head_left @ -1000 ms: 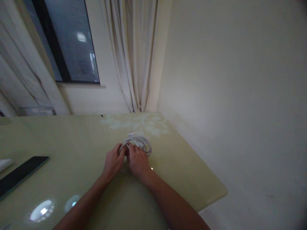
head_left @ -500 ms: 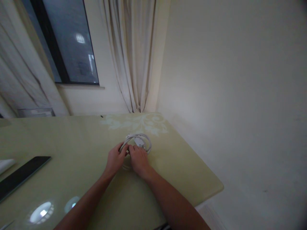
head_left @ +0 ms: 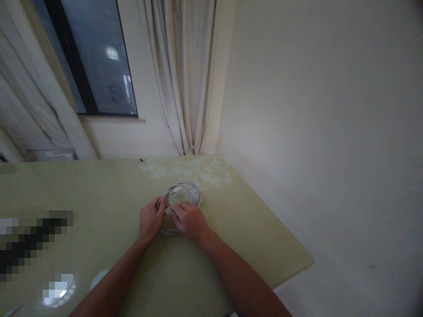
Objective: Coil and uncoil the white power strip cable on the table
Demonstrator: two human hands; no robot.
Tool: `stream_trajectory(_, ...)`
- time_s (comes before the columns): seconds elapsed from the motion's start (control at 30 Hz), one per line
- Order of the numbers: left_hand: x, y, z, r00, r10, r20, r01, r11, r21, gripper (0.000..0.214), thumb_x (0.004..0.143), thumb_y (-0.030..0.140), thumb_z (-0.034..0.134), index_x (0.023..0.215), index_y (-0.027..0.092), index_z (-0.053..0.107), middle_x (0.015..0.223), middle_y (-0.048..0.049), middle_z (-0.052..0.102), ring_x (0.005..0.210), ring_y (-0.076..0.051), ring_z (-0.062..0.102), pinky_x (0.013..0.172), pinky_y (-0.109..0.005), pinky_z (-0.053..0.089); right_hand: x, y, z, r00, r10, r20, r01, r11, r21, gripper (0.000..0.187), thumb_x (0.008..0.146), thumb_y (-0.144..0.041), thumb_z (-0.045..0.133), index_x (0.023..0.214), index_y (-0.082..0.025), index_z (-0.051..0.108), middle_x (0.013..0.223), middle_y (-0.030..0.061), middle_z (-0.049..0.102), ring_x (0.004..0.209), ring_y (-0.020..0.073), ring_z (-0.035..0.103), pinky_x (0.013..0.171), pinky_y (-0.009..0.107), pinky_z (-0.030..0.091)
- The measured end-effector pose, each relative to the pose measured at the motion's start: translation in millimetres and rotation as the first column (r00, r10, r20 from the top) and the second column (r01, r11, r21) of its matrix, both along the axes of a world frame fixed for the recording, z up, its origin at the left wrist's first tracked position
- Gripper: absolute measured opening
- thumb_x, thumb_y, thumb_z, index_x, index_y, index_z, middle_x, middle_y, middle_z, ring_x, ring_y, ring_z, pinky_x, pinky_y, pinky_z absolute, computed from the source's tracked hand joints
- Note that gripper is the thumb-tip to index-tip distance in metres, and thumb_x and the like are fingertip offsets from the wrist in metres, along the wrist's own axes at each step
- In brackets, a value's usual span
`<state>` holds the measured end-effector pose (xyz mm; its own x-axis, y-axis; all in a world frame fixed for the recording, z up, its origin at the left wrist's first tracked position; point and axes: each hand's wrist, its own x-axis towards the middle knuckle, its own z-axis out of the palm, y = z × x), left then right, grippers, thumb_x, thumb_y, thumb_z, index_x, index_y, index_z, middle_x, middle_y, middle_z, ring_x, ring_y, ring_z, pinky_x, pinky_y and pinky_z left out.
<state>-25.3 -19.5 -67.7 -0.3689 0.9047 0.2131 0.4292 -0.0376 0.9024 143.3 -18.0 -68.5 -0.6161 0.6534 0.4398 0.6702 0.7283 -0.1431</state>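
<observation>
Two hands, a left hand and a right hand, are working at one coiled whitish cable over the right part of one glossy green table; one plug-like white piece and one socket-like white piece are showing among its loops. The left hand is pinching the coil's left side between thumb and fingers; the right hand is pinching a strand at the near side. Compared with half a second ago, the coil is sitting farther left and the fingertips are standing farther apart. Green tabletop is stretching from the right hand to the slanting right edge, ending in a rounded corner beside one pale wall.
</observation>
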Motion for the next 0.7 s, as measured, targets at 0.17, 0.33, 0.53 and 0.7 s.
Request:
stream_trajectory(0.17, -9, 7, -0.8, 0.981, 0.054, 0.188, -0.042, 0.997, -0.063, 0.034, 0.086, 0.048, 0.069, 0.068, 0.020, 0.068, 0.052, -0.0012, 0.060, 0.050, -0.018, 0.055, 0.053, -0.027, 0.039, -2, -1, -1.8, 0.966, 0.219, 0.136, -0.230, 0.970, 0.074, 0.042, 0.106, -0.058, 0.058, 0.106, -0.019, 0.075, 0.105, 0.0084, 0.080, 0.104, 0.0239, 0.068, 0.093, 0.036, 0.049)
stream_trajectory(0.33, -6, 17, -8.9, 0.868, 0.059, 0.493, -0.015, 0.996, -0.093, 0.028, 0.084, 0.043, 0.075, 0.081, 0.016, 0.069, 0.073, -0.0041, 0.072, 0.055, -0.013, 0.059, 0.056, -0.024, 0.051, -5, 4, -9.3, 0.942, 0.244, 0.229, -0.253, 0.967, 0.011, 0.027, 0.104, -0.046, 0.067, 0.100, -0.021, 0.076, 0.101, 0.0060, 0.081, 0.104, 0.0224, 0.068, 0.094, 0.036, 0.046)
stream_trajectory(0.53, -17, 17, -1.2, 0.726, -0.017, 0.688, 0.133, 0.984, -0.116, 0.011, 0.087, 0.020, 0.075, 0.090, 0.010, 0.076, 0.090, -0.0119, 0.080, 0.058, -0.010, 0.063, 0.057, -0.021, 0.057, -4, 6, -15.0, 0.980, 0.182, 0.083, -0.184, 0.983, 0.021, 0.021, 0.107, -0.038, 0.064, 0.104, -0.018, 0.073, 0.106, 0.0075, 0.080, 0.104, 0.0227, 0.067, 0.095, 0.036, 0.046)
stream_trajectory(0.7, -29, 15, 6.4, 0.655, -0.053, 0.754, 0.223, 0.967, -0.126, 0.010, 0.090, 0.011, 0.068, 0.091, 0.008, 0.077, 0.093, -0.0146, 0.081, 0.057, -0.012, 0.065, 0.055, -0.022, 0.057, 1, 12, -16.4, 0.994, 0.108, -0.035, -0.105, 0.992, 0.073, 0.019, 0.110, -0.032, 0.058, 0.111, -0.016, 0.068, 0.107, 0.0099, 0.076, 0.103, 0.0235, 0.065, 0.091, 0.034, 0.046)
